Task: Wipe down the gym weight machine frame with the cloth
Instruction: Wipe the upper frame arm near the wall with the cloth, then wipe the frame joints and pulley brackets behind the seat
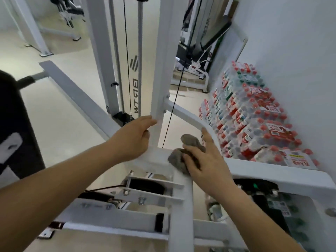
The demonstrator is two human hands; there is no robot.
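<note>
Fingers (190, 158) of the right hand (207, 164) curl over a grey cloth (179, 160) and press it, bunched, onto the white frame (181, 211) of the weight machine, where a flat crossbeam (154, 158) meets the foot of the upright post (161, 79). Part of the cloth pokes up between the fingers, and the index finger lies straight, its tip touching the curved brace (189, 115) that runs down from the post. The left hand (134, 137) grips that same post just above the crossbeam, fingers wrapped round its near edge (the fingertips are hidden behind the metal). Both forearms reach in from the lower edge of the view.

A thin black cable (172, 104) runs down just right of the post, passing between the two hands. Below the crossbeam sits a bolted bracket (145, 195) with a black pulley (145, 186) inside it. Left of the post stands a white shroud (132, 73) with dark lettering, and a long white base beam (76, 88) angles away across the pale floor (60, 128). A black pad (12, 115) fills the left edge. To the right, shrink-wrapped packs of red-capped bottles (254, 124) are stacked against the white wall (291, 51). Other machines (67, 11) stand further back, blurred.
</note>
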